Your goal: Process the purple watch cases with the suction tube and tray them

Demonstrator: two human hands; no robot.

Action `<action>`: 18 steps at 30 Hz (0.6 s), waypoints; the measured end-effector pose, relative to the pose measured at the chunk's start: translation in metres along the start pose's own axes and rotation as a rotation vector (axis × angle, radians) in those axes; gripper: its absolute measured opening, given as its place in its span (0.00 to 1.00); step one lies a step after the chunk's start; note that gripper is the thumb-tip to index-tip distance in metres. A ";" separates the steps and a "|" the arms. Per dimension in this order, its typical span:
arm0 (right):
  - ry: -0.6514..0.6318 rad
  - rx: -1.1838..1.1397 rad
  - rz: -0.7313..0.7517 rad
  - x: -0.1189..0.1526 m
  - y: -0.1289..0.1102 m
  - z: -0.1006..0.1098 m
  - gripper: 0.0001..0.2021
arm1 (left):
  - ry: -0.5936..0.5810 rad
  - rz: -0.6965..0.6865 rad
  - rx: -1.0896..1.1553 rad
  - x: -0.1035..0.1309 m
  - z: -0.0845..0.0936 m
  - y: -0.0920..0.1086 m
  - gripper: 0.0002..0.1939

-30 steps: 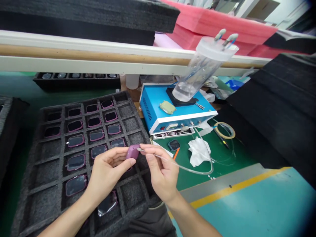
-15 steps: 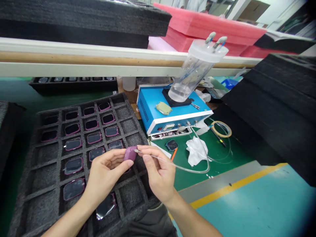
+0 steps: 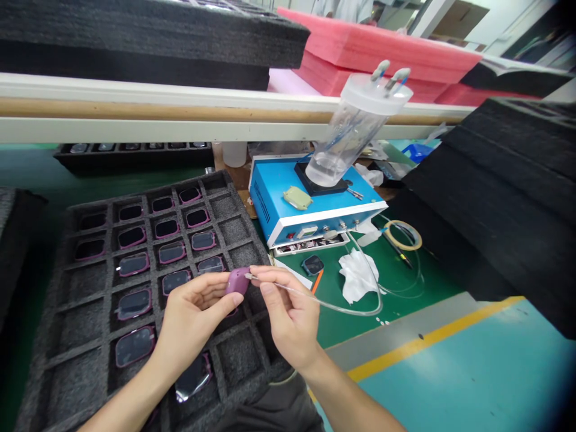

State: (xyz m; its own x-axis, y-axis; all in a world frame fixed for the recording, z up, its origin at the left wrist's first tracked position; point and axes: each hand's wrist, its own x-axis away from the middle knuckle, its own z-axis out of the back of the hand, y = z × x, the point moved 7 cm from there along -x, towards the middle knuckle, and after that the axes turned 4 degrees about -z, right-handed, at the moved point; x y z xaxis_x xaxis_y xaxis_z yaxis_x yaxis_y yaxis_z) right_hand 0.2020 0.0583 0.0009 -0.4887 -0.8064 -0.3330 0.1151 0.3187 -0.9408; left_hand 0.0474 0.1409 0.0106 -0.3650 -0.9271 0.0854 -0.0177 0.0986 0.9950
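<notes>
A purple smartwatch case is pinched between the thumb and fingers of my left hand, tilted on its edge. My right hand grips a thin clear tube near its end, whose small metal tip touches the side of the case. From there the tube loops right and back to the front of a blue box-shaped machine. Beneath my hands lies a dark foam tray with watches in many of its compartments, such as a purple-rimmed watch.
A clear cylinder with liquid and a pale green watch case stand on the machine. Crumpled white tissue, a dark watch and a tape roll lie on the green bench. Black foam stacks rise at right.
Almost nothing differs. Both hands keep the same hold on the watch case and the tube; the view has shifted very slightly.
</notes>
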 end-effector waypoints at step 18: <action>0.001 -0.009 0.001 -0.002 -0.002 0.000 0.08 | 0.003 0.012 0.005 0.000 0.001 -0.001 0.17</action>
State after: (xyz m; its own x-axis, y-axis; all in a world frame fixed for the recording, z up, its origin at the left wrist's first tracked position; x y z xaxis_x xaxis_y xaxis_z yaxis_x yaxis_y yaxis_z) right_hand 0.2025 0.0590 0.0035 -0.4890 -0.8057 -0.3342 0.1079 0.3243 -0.9398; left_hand 0.0468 0.1407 0.0097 -0.3623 -0.9270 0.0973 -0.0182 0.1114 0.9936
